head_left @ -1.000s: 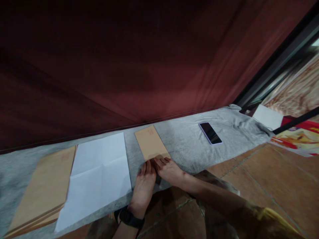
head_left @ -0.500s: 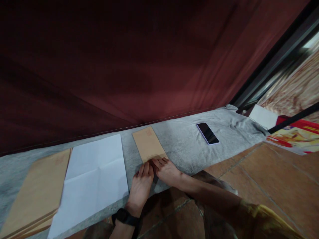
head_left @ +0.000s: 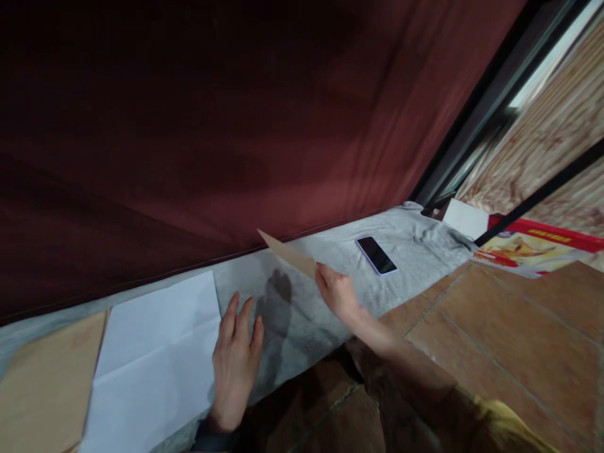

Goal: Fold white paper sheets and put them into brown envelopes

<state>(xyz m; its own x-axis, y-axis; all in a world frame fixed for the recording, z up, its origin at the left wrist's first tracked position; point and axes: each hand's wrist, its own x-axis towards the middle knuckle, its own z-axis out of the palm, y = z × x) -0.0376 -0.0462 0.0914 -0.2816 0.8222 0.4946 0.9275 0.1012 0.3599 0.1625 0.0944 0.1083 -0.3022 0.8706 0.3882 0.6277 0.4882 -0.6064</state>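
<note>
Envelope (head_left: 287, 254), brown, was aloft and tilted, left of the phone (head_left: 376, 255). Right hand (head_left: 336, 290) was closed on one end of it, just left of the phone. Left hand (head_left: 236, 362), well left of the phone, had its fingers spread and held nothing; contact with the white sheet (head_left: 158, 355) could not be determined. Grey cloth (head_left: 309, 318) lay under the phone; red-and-yellow packaging (head_left: 533, 246) was to its right.

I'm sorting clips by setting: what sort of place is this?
Probably indoors, perhaps a makeshift work spot in a home or shop: there's a tiled floor and a grey cloth spread before a dark red drape.
</note>
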